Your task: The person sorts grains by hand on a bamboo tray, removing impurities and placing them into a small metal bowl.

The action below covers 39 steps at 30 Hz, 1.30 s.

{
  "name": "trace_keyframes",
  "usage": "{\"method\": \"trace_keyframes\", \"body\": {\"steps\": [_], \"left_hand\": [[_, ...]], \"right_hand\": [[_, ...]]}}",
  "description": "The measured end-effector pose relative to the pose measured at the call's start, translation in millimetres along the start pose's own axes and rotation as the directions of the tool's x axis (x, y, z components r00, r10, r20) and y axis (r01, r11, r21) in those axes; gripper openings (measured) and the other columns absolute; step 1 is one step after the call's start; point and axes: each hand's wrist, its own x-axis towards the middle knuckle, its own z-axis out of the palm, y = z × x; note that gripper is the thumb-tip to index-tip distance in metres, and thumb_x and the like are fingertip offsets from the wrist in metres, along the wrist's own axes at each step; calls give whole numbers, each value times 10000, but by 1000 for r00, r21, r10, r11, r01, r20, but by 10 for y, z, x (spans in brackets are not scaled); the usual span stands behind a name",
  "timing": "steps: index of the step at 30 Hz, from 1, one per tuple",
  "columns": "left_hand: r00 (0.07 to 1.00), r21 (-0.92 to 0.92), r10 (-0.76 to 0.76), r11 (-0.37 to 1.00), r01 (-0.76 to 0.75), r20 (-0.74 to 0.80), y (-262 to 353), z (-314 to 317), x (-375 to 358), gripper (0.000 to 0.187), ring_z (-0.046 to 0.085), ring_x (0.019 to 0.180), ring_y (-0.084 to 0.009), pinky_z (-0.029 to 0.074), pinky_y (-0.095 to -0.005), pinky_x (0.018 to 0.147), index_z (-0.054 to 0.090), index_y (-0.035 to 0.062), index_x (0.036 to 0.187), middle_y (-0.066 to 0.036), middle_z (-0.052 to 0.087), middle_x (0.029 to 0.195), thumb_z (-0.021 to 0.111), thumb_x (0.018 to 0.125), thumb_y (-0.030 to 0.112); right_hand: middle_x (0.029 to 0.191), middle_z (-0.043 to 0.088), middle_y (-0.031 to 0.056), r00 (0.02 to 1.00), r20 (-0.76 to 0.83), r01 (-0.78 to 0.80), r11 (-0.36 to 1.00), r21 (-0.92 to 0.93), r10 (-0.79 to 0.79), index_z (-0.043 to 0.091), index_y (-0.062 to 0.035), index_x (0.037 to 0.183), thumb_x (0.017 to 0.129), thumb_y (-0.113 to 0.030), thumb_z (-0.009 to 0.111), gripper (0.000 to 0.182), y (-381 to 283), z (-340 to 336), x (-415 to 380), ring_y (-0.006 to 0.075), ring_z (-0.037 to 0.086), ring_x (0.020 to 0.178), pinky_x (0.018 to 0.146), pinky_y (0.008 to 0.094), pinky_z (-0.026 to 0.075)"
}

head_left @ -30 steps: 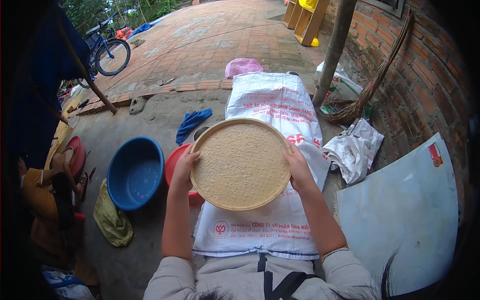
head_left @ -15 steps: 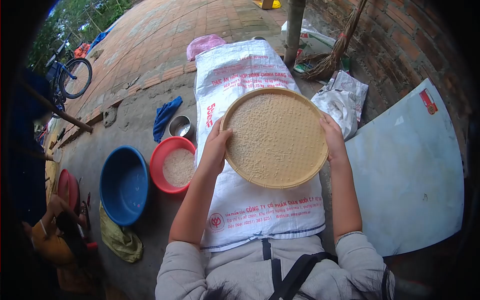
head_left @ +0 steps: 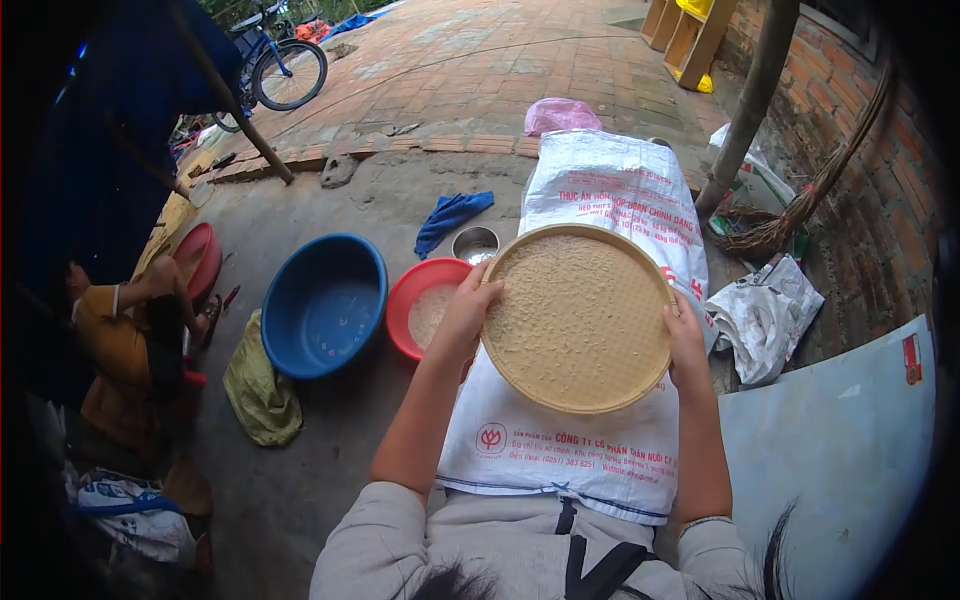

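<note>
A round woven bamboo winnowing tray (head_left: 640, 370) is held up between my two hands, with grains of rice (head_left: 545, 290) spread over it, thicker toward the left and far side. My left hand (head_left: 468, 308) is closed on the tray's left rim, thumb on top. On the right rim my right hand (head_left: 685, 340) grips in the same way. Below the tray a white printed sack (head_left: 600, 470) stretches from my lap out over the ground. Just left of my left hand is a red basin (head_left: 397, 310) with rice in it, partly covered by my hand and forearm.
A large blue basin (head_left: 325, 305) stands at left, beside a greenish sack (head_left: 262, 385). A metal bowl (head_left: 475, 243) and blue cloth (head_left: 455, 218) lie beyond. Another person (head_left: 110, 330) sits far left. A pale panel (head_left: 830, 450), crumpled sacks (head_left: 765, 320) and a post (head_left: 750, 110) are at right.
My view has turned left, so the surroundings appear farther right. The tray has come nearer the red basin in view, and my left arm covers more of it. Grains on the tray have shifted.
</note>
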Motion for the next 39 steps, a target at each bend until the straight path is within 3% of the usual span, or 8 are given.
{"method": "trace_keyframes", "body": {"steps": [6,15,18,24,26,28,34,39], "left_hand": [[993,45,-31,999,25,117,-154,454,36,487,552,1045,-160,455,-283,866,384,45,1375,-113,551,1174,483,902,100],[975,-74,131,987,-146,-179,577,-1048,-715,418,614,1005,-198,518,-326,850,431,-5,1319,-143,591,1148,465,914,92],[969,-68,160,982,-175,-189,607,-972,-729,419,620,981,-198,522,-327,840,432,-6,1319,-141,600,1118,460,912,91],[1000,20,23,1000,-23,-19,-101,88,-90,438,571,1035,-179,456,-287,880,421,18,1341,-123,565,1160,480,916,105],[999,8,31,999,-32,37,-248,379,-31,448,586,1035,-174,479,-308,871,408,19,1355,-120,561,1184,475,919,96],[998,8,19,1000,-19,59,-185,358,-48,447,589,1039,-173,488,-314,873,401,17,1360,-125,553,1204,477,927,101],[999,-70,-41,997,43,32,199,-313,-130,408,602,993,-156,492,-294,860,415,-7,1340,-116,595,1125,454,947,98],[996,305,88,949,-86,7,124,-230,-296,369,586,984,-140,456,-271,865,486,-13,1286,-111,601,1115,487,934,98]], "right_hand": [[1208,570,137,988,-147,-30,991,131,50,454,32,1303,973,-103,406,360,-70,-522,-14,185,577,1075,922,318,459],[1255,531,158,887,458,-59,998,-33,68,314,1,1410,974,-120,435,468,-29,1222,-78,184,528,1143,974,306,404],[1236,544,156,889,456,-40,999,-9,40,309,-4,1415,978,-133,435,473,-65,1097,-44,172,543,1116,945,293,422],[1209,579,141,999,37,-27,995,-91,30,422,16,1345,982,-114,405,387,-99,-90,33,182,593,1059,907,288,456],[1216,578,134,992,-126,-10,998,59,18,441,22,1328,985,-109,402,369,-162,-332,-4,179,593,1056,906,290,458],[1201,584,135,993,-115,-22,994,108,35,433,19,1328,982,-98,411,365,-203,-350,-58,173,592,1054,898,290,464],[1128,607,161,985,169,-3,982,-191,36,394,12,1342,971,-101,450,392,-177,187,-132,150,607,979,834,285,482],[1046,636,181,974,193,190,879,-437,-115,431,6,1303,951,-99,457,369,-296,-31,-147,200,623,955,843,323,468]]}}
